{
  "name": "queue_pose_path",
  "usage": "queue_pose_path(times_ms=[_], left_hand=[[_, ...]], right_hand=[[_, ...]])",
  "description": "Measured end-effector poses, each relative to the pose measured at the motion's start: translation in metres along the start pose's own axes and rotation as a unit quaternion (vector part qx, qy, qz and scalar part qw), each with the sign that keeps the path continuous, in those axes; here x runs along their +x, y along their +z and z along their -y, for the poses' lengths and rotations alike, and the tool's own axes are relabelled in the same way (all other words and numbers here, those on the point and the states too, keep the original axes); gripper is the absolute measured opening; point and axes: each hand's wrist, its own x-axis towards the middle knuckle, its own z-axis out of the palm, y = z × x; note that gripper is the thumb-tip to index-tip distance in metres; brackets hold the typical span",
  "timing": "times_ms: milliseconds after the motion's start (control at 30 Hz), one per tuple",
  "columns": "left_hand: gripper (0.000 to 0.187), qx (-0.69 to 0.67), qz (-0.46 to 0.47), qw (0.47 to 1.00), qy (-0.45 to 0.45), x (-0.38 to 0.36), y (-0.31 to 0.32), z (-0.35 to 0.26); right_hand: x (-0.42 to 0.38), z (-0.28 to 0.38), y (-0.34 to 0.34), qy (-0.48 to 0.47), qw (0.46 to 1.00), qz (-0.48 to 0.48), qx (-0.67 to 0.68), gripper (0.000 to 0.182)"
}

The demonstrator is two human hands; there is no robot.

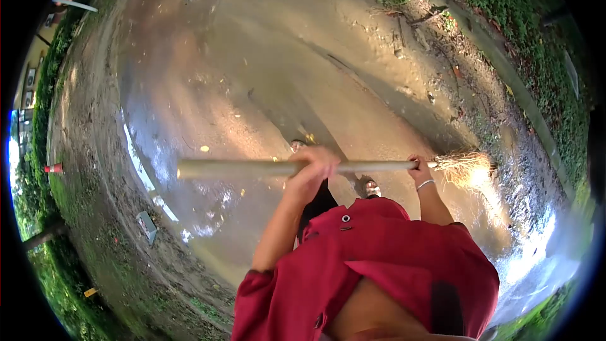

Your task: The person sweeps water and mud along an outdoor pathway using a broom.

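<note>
A long pale pole (240,169) of a broom lies level across the view in front of the red shirt. My left hand (314,165) is closed around its middle, slightly blurred. Farther right, my right hand (419,170), with a light bracelet at the wrist, grips the pole close to the broom head. The straw bristles (466,163) fan out to the right, over the muddy edge of the wet ground. Both feet show just beyond the pole, on the wet ground.
Muddy water (252,88) covers much of the ground. A long curb (511,76) and green plants (505,19) run along the right. To the left are a grey box-like object (146,226), a red cone (54,168) and a hedge. Leaves and twigs litter the mud at the upper right.
</note>
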Motion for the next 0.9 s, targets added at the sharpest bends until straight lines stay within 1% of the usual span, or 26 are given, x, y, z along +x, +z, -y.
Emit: queue_pose_path(times_ms=[33, 67, 100, 133, 167, 200, 233, 267, 300, 333, 367, 433, 467, 533, 600, 633, 667, 700, 767, 800, 867, 900], left_hand=[[0.018, 0.001, -0.013, 1.0, 0.004, 0.003, -0.024, -0.019], [0.018, 0.007, -0.016, 1.0, 0.012, 0.006, -0.045, -0.042], [0.018, 0.013, -0.015, 1.0, 0.023, 0.017, -0.067, -0.068], [0.021, 0.058, -0.054, 0.996, 0.032, 0.026, -0.076, -0.1], [0.019, 0.05, -0.061, 0.996, 0.047, 0.033, -0.099, -0.13], [0.019, 0.083, -0.082, 0.991, 0.061, 0.043, -0.11, -0.169], [0.021, 0.098, -0.089, 0.987, 0.088, 0.055, -0.118, -0.204], [0.022, 0.119, -0.095, 0.982, 0.11, 0.065, -0.127, -0.24], [0.023, 0.155, -0.084, 0.974, 0.139, 0.077, -0.13, -0.274], [0.022, 0.19, -0.083, 0.966, 0.157, 0.086, -0.134, -0.309], [0.021, 0.229, -0.071, 0.953, 0.183, 0.096, -0.138, -0.341], [0.021, 0.29, -0.069, 0.933, 0.201, 0.115, -0.138, -0.404], [0.021, 0.308, -0.081, 0.919, 0.233, 0.122, -0.139, -0.431], [0.02, 0.3, -0.07, 0.917, 0.253, 0.141, -0.145, -0.476], [0.021, 0.372, -0.072, 0.884, 0.275, 0.174, -0.141, -0.507], [0.019, 0.404, -0.045, 0.871, 0.276, 0.192, -0.143, -0.527], [0.022, 0.435, -0.02, 0.857, 0.276, 0.213, -0.147, -0.544], [0.022, 0.44, -0.024, 0.858, 0.265, 0.233, -0.15, -0.556], [0.017, 0.473, -0.008, 0.823, 0.313, 0.276, -0.159, -0.573], [0.015, 0.501, 0.014, 0.814, 0.295, 0.293, -0.168, -0.583], [0.015, 0.528, 0.024, 0.802, 0.281, 0.324, -0.184, -0.587], [0.015, 0.54, 0.044, 0.796, 0.268, 0.34, -0.193, -0.588]], right_hand=[[0.004, -0.025, -0.003, -0.227, 0.878, 0.168, -0.387, 0.017], [0.01, -0.05, -0.002, -0.397, 0.542, 0.286, -0.683, 0.023], [0.019, -0.083, 0.022, -0.406, 0.542, 0.279, -0.681, 0.023], [0.023, -0.118, 0.037, -0.377, 0.561, 0.299, -0.673, 0.027], [0.022, -0.156, 0.051, -0.341, 0.579, 0.319, -0.668, 0.03], [0.027, -0.199, 0.084, -0.314, 0.594, 0.346, -0.655, 0.034], [-0.015, -0.25, 0.138, -0.198, 0.692, 0.322, -0.616, 0.038], [-0.029, -0.297, 0.173, -0.213, 0.711, 0.35, -0.572, 0.023], [0.003, -0.336, 0.199, 0.01, 0.882, 0.289, -0.373, 0.017], [0.028, -0.375, 0.216, 0.231, 0.945, 0.197, -0.123, 0.013], [0.026, -0.416, 0.239, 0.117, 0.915, 0.262, -0.283, 0.009], [0.004, -0.497, 0.307, 0.123, 0.909, 0.268, -0.294, 0.015], [-0.013, -0.532, 0.352, 0.246, 0.934, 0.216, -0.145, 0.02], [-0.057, -0.586, 0.433, 0.318, 0.927, 0.185, -0.073, 0.021], [-0.056, -0.644, 0.499, 0.371, 0.902, 0.217, -0.049, 0.022], [-0.056, -0.675, 0.533, 0.368, 0.896, 0.244, -0.057, 0.021], [-0.055, -0.702, 0.565, 0.363, 0.89, 0.268, -0.067, 0.02], [-0.057, -0.728, 0.588, 0.369, 0.891, 0.258, -0.061, 0.02], [-0.05, -0.773, 0.665, 0.465, 0.853, 0.229, -0.058, 0.019], [-0.042, -0.796, 0.697, 0.47, 0.85, 0.229, -0.059, 0.019], [-0.019, -0.831, 0.755, 0.467, 0.82, 0.317, -0.1, 0.009], [-0.015, -0.838, 0.783, 0.468, 0.819, 0.316, -0.102, 0.009]])
